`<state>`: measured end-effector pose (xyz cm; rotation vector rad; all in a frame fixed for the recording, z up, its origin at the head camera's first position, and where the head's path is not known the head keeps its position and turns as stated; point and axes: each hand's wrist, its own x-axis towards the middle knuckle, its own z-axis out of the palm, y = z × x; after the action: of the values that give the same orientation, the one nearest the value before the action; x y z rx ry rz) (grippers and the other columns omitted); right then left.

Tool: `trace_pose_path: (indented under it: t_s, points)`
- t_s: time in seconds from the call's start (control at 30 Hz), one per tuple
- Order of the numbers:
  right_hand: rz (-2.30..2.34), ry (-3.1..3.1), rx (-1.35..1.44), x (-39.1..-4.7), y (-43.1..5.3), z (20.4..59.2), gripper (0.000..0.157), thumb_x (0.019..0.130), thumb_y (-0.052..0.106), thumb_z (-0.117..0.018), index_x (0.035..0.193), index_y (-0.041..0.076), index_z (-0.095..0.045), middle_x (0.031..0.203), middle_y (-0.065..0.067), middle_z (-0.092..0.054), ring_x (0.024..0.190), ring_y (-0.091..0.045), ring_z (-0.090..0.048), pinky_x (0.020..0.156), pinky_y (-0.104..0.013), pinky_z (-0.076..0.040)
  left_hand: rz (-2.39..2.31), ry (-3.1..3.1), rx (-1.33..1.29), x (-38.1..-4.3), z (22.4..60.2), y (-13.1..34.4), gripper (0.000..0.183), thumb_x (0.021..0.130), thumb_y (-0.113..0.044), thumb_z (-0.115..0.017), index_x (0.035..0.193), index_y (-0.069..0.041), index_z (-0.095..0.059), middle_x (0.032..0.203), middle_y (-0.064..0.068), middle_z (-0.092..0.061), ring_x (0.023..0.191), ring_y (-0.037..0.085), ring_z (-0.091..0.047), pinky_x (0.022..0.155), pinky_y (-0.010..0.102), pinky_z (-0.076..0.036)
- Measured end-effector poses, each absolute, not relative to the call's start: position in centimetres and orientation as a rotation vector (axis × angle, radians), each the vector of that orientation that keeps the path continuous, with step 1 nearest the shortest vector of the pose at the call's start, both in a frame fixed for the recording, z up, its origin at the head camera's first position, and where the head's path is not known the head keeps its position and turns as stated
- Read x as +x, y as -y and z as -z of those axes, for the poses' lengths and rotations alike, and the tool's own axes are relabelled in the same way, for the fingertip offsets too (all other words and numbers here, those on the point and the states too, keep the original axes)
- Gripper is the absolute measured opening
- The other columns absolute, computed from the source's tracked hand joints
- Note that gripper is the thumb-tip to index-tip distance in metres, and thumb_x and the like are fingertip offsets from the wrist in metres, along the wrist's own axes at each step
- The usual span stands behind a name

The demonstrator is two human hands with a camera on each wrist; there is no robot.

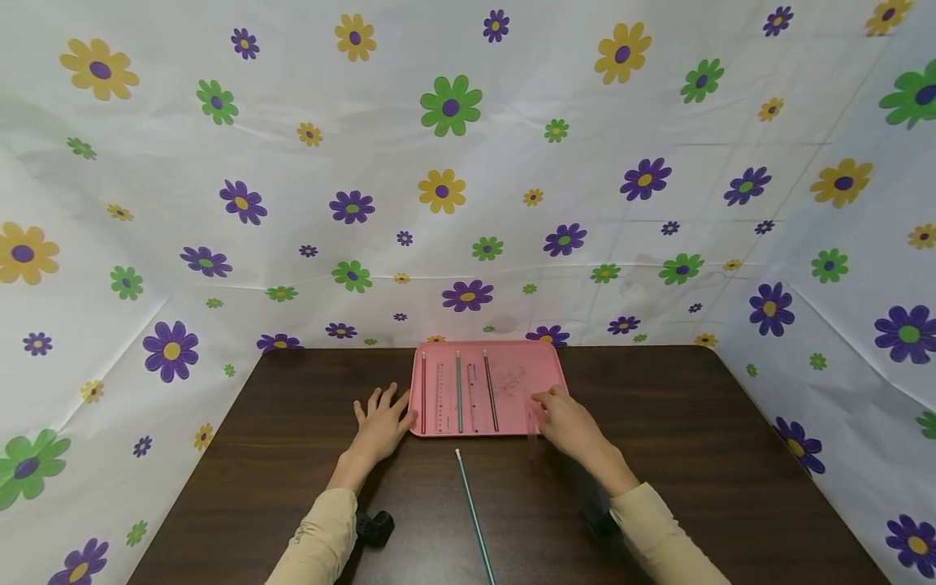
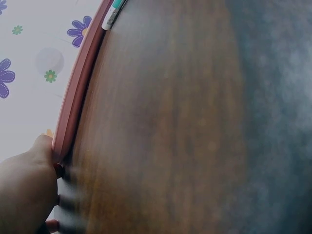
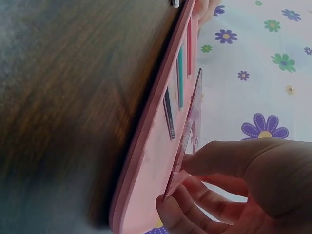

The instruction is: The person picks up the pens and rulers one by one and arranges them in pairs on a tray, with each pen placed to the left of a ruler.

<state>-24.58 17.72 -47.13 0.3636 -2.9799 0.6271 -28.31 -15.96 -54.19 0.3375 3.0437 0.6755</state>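
Note:
A pink tray (image 1: 541, 357) lies near the back of the table. In it, from left to right, are a red pencil (image 1: 423, 394), a clear ruler (image 1: 440, 398), a green pencil (image 1: 459, 392), a second clear ruler (image 1: 473, 398) and a black pencil (image 1: 491, 392). My left hand (image 1: 380, 426) spreads its fingers beside the tray's left front corner, thumb touching the rim. Over the tray's right part, my right hand (image 1: 572, 422) pinches a see-through set square (image 3: 187, 131) between thumb and fingers, tilted up from the tray floor.
A green pencil (image 1: 475, 516) with a white end lies on the dark wooden table (image 1: 292, 455), in front of the tray. Faint marks show on the tray's right half. A flower-patterned sheet (image 1: 395, 146) hangs behind the table and along both sides.

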Motion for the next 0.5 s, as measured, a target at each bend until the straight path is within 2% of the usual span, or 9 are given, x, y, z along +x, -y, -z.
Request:
trace_pose_path:
  t_s: [0.17, 0.5]
  points:
    - [-0.611, 3.01, 0.363, -25.2, -17.7, 47.0, 0.035, 0.087, 0.002, -0.069, 0.122, -0.001, -0.068, 0.101, -0.014, -0.06, 0.071, -0.017, -0.052, 0.064, -0.031, -0.051, -0.682, -3.044, 0.342, -28.3, 54.1, 15.9, 0.058, 0.104, -0.044, -0.045, 0.153, -0.015, -0.041, 0.162, 0.021, -0.026, 0.149, 0.05, -0.015, 0.109, 0.078, 0.0]
    - [-0.627, 3.026, 0.316, -26.9, -17.0, 47.7, 0.032, 0.09, 0.007, -0.069, 0.121, 0.0, -0.069, 0.102, -0.013, -0.061, 0.078, -0.019, -0.056, 0.075, -0.037, -0.056, -0.676, -3.047, 0.34, -28.4, 54.4, 16.0, 0.058, 0.104, -0.045, -0.045, 0.153, -0.015, -0.04, 0.162, 0.021, -0.026, 0.149, 0.049, -0.015, 0.109, 0.078, 0.0]
